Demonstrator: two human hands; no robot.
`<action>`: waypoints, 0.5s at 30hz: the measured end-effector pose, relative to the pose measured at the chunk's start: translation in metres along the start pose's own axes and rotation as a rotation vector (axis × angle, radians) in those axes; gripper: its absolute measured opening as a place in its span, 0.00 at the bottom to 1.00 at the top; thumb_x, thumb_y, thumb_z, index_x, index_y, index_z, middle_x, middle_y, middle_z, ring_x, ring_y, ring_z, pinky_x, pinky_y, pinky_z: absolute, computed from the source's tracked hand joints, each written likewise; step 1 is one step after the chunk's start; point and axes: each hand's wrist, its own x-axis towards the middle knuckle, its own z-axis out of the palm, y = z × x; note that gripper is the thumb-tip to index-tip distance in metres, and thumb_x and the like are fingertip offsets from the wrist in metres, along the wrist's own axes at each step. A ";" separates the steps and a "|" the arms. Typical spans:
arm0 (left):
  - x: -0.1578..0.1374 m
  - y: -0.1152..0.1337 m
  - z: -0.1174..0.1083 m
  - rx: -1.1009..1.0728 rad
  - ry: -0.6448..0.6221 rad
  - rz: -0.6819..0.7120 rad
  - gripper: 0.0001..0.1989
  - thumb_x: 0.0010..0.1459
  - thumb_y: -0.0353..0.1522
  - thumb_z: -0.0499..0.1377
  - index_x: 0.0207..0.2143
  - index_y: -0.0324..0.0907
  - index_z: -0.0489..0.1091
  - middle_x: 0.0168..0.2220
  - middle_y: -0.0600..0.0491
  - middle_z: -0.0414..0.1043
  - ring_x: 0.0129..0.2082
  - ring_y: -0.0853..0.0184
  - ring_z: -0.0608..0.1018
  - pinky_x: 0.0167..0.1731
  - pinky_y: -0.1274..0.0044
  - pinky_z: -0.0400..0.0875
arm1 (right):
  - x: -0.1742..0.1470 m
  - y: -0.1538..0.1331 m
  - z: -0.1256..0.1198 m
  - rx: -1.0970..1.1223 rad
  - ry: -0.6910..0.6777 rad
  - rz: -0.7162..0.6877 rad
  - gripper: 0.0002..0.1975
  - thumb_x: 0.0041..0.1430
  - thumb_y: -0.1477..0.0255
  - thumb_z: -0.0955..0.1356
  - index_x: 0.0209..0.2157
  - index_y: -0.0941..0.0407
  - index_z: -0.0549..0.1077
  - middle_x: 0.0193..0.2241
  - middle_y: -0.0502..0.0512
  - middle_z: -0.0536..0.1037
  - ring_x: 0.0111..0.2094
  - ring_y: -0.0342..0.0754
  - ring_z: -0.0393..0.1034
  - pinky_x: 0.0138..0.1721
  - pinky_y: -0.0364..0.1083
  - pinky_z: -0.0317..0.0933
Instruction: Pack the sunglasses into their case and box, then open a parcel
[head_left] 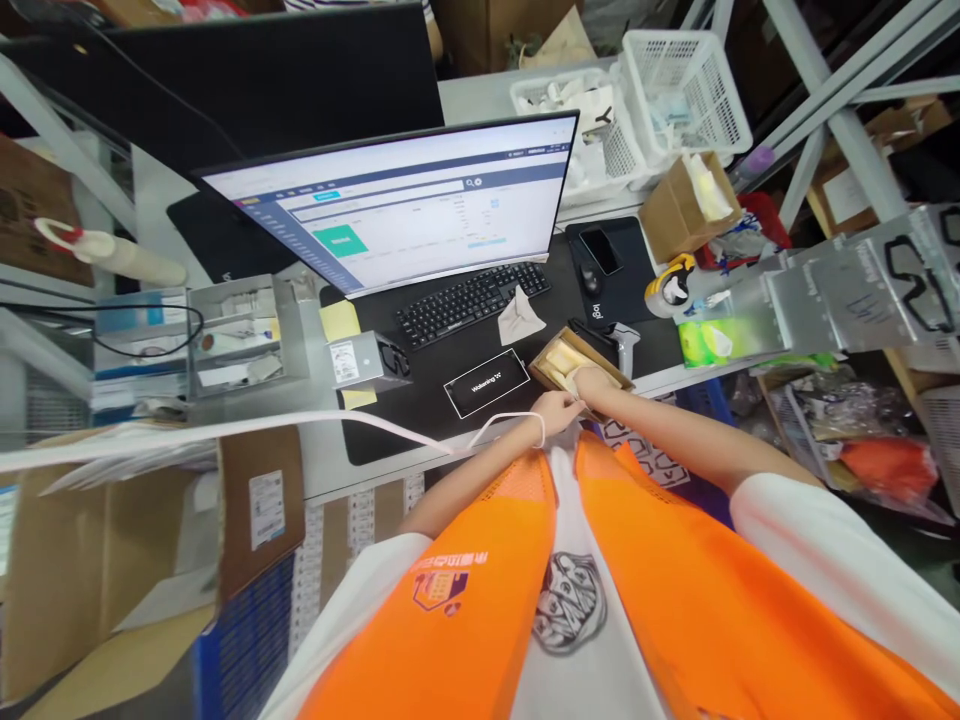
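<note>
A small open cardboard box [536, 371] sits at the front of the desk mat, with pale cream packing or wrapped pieces [564, 360] inside. My right hand [592, 384] reaches into the box at its near side, and its fingers are mostly hidden. Against the near edge of the box, my left hand [559, 411] has its fingers closed on the cardboard, with a white band round the wrist. To the left lies a flat black box [486, 384] with a white border and lettering. A crumpled pale paper [520, 318] rests behind, by the keyboard.
A monitor [405, 210] and black keyboard [472, 302] stand beyond the boxes. On the right are a handheld scanner [624, 345], a mouse [590, 280], a phone [601, 251] and a tape roll [670, 287]. A white cable [360, 418] crosses from the left. White baskets [686, 85] stand behind.
</note>
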 end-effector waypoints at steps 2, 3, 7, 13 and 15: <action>0.000 -0.001 -0.004 -0.016 0.003 0.020 0.19 0.62 0.41 0.61 0.21 0.40 0.73 0.22 0.52 0.72 0.26 0.65 0.71 0.30 0.74 0.60 | 0.004 0.001 0.001 -0.029 -0.022 0.004 0.14 0.64 0.68 0.72 0.44 0.67 0.80 0.42 0.69 0.82 0.45 0.53 0.79 0.50 0.51 0.71; 0.000 -0.003 -0.006 -0.025 0.014 0.027 0.19 0.62 0.41 0.61 0.22 0.40 0.74 0.22 0.52 0.72 0.26 0.65 0.71 0.30 0.74 0.60 | 0.005 0.001 0.001 -0.038 -0.026 -0.002 0.14 0.63 0.69 0.73 0.43 0.67 0.80 0.41 0.70 0.82 0.45 0.54 0.79 0.50 0.50 0.71; -0.002 -0.011 -0.019 -0.075 0.095 0.048 0.15 0.63 0.39 0.60 0.27 0.39 0.75 0.27 0.52 0.75 0.29 0.65 0.73 0.32 0.75 0.62 | 0.002 0.001 0.001 -0.031 0.014 -0.077 0.13 0.58 0.72 0.74 0.41 0.67 0.82 0.38 0.70 0.83 0.45 0.58 0.79 0.48 0.44 0.68; -0.005 -0.032 -0.042 -0.184 0.223 0.003 0.13 0.62 0.36 0.59 0.26 0.40 0.72 0.26 0.53 0.74 0.28 0.66 0.74 0.32 0.75 0.65 | -0.029 0.019 -0.007 0.063 0.179 -0.138 0.15 0.68 0.68 0.66 0.44 0.63 0.82 0.41 0.68 0.83 0.44 0.55 0.79 0.46 0.42 0.65; -0.005 -0.036 -0.048 -0.231 0.267 -0.009 0.11 0.61 0.36 0.59 0.27 0.40 0.73 0.27 0.53 0.75 0.29 0.65 0.75 0.34 0.75 0.66 | -0.046 0.032 -0.011 0.087 0.254 -0.110 0.18 0.72 0.67 0.62 0.47 0.61 0.80 0.44 0.68 0.82 0.45 0.55 0.78 0.46 0.44 0.65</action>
